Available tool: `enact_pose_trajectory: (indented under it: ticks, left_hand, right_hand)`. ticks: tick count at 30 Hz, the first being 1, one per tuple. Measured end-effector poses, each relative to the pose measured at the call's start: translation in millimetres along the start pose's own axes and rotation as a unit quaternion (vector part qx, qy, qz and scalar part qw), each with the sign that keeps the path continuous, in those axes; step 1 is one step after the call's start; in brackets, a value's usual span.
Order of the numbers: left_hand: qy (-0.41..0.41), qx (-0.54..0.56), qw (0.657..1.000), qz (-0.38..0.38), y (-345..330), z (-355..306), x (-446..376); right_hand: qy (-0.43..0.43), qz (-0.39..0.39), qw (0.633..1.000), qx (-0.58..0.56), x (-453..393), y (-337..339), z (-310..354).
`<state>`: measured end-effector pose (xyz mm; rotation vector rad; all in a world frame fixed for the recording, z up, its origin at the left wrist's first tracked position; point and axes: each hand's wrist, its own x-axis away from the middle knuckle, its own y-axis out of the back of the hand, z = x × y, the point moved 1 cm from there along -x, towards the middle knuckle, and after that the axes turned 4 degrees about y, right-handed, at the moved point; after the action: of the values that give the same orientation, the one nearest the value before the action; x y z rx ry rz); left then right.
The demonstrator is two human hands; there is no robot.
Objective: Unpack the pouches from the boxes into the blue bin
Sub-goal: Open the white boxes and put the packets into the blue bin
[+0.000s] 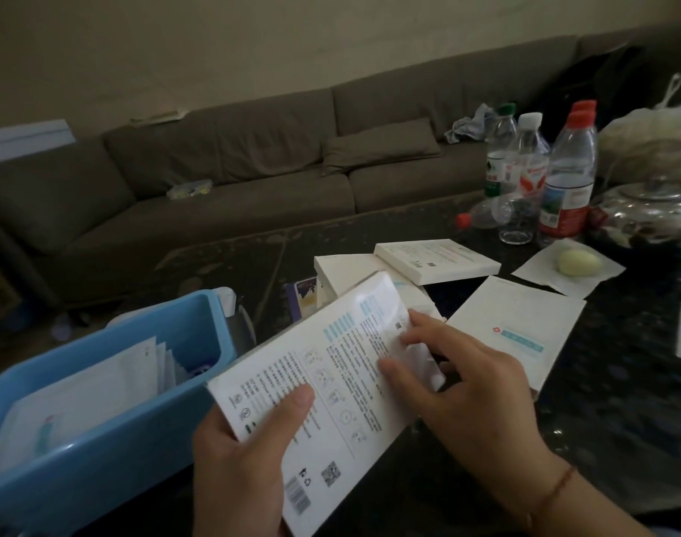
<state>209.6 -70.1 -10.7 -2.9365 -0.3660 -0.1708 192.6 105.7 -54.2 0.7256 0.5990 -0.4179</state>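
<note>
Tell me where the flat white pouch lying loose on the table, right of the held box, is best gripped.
Pinch the pouch at its near right corner, coming from the right: it lies flat, that edge is uncovered, while the right hand and the box crowd its left side.

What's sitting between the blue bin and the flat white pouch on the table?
In the head view, the printed box that both hands hold lies between the blue bin and the flat pouch.

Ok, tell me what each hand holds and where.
The left hand grips the white box at its lower left corner. The right hand pinches something white at the box's right edge, probably its flap.
</note>
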Motion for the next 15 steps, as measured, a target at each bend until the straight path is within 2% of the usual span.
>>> enact_pose_trajectory:
  ticks: [15]
  left_hand:
    - [-0.005, -0.009, 1.000, -0.004, 4.8, 1.3, -5.1]
  right_hand:
    - [0.086, -0.026, 0.995, 0.048, -2.1, -5.3, -3.6]
